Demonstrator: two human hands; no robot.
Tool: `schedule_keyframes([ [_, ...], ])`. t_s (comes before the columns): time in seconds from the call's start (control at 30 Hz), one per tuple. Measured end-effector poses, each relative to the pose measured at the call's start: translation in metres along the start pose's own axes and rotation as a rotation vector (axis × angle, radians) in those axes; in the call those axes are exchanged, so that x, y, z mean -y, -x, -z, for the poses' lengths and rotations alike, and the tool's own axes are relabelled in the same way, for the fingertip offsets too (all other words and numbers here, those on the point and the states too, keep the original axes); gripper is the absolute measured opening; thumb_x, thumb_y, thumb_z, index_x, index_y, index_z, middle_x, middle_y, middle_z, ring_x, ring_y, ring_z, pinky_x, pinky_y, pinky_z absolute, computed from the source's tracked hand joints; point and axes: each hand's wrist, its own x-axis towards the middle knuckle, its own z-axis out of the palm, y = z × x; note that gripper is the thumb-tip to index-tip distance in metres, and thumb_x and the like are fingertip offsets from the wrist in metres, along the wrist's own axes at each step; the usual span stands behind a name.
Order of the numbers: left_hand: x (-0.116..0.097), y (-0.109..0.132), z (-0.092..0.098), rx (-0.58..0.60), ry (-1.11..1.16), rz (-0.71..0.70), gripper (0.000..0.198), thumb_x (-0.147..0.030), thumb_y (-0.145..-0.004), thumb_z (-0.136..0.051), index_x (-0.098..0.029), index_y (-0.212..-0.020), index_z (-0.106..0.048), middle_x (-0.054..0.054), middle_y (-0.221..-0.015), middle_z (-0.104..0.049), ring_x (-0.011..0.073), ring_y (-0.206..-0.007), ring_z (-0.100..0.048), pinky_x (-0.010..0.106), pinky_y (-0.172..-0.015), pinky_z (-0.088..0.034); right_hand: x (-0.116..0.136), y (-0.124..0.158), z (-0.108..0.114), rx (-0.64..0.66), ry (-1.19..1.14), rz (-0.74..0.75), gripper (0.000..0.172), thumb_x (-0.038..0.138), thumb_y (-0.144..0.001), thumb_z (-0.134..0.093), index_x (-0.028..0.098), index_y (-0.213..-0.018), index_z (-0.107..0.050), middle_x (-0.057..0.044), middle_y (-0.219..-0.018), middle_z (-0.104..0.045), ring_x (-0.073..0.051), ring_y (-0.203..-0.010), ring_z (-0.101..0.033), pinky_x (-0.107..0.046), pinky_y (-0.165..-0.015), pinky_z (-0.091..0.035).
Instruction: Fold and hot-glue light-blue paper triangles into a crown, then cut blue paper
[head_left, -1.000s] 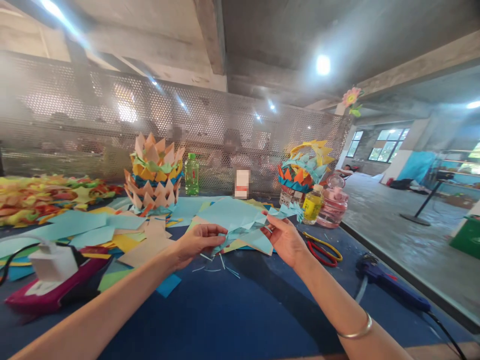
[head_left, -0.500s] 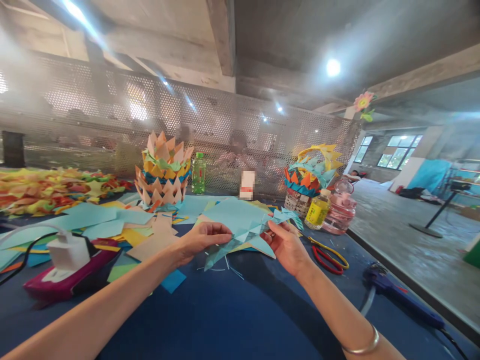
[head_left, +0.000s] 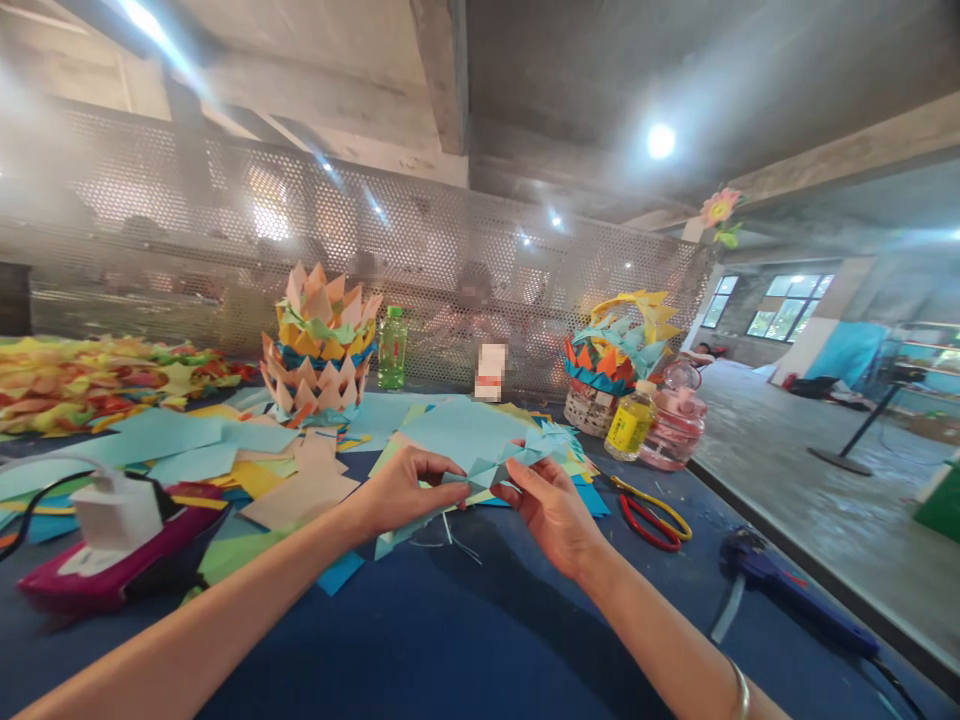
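Note:
A light blue folded paper strip [head_left: 487, 474] with pointed folds is stretched between my two hands above the table. My left hand [head_left: 412, 488] pinches it between thumb and fingers, and a loose end hangs down below that hand. With thumb against fingers, my right hand [head_left: 551, 505] grips the strip farther right, where more pointed folds stick out behind the fingers. Beneath and behind the hands lie light blue paper sheets [head_left: 450, 428]. Red and yellow handled scissors [head_left: 652, 515] rest to the right of my right hand.
Left of centre stands a layered folded-paper basket [head_left: 319, 385], with a green bottle [head_left: 391, 350] beside it. Another paper basket [head_left: 592, 405], a yellow bottle [head_left: 631, 425] and a pink jug [head_left: 675, 430] stand right. A glue gun [head_left: 795, 595] lies near the right edge; a power strip [head_left: 82, 580] sits left.
My left hand has slid right along the strip and my right hand slightly left, so they are closer together. The strip's loose end now trails under my left hand. The view has shifted slightly.

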Motion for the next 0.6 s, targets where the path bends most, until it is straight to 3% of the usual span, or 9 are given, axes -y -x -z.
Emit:
schedule_keyframes([
  [0.23, -0.006, 0.002, 0.015, -0.055, -0.264, -0.073, 0.033, -0.044, -0.08, -0.056, -0.017, -0.071, -0.072, 0.002, -0.072, -0.07, 0.016, -0.07, -0.061, 0.022, -0.062, -0.045, 0.009, -0.01, 0.004, -0.132, -0.218, -0.073, 0.02, 0.029, -0.067, -0.078, 0.018, -0.08, -0.068, 0.003, -0.071, -0.067, -0.008, -0.059, -0.057, -0.025, -0.067, -0.055],
  [0.37, -0.005, 0.001, 0.02, -0.082, -0.346, -0.075, 0.032, -0.044, -0.081, -0.054, -0.019, -0.07, -0.071, 0.002, -0.077, -0.072, 0.0179, -0.075, -0.064, 0.024, -0.069, -0.047, 0.008, -0.012, 0.006, -0.199, -0.24, -0.048, 0.019, 0.019, -0.06, -0.082, 0.018, -0.065, -0.063, 0.006, -0.062, -0.063, -0.008, -0.057, -0.057, -0.025, -0.064, -0.055],
  [0.6, 0.013, -0.005, 0.034, -0.21, -0.437, -0.019, 0.033, -0.048, -0.075, -0.057, -0.021, -0.085, -0.074, 0.003, -0.094, -0.074, 0.0253, -0.095, -0.065, 0.03, -0.084, -0.048, 0.008, -0.011, 0.003, -0.175, -0.192, -0.022, 0.028, 0.019, -0.053, -0.085, 0.017, -0.056, -0.057, 0.004, -0.065, -0.064, -0.012, -0.066, -0.062, -0.025, -0.061, -0.055],
])
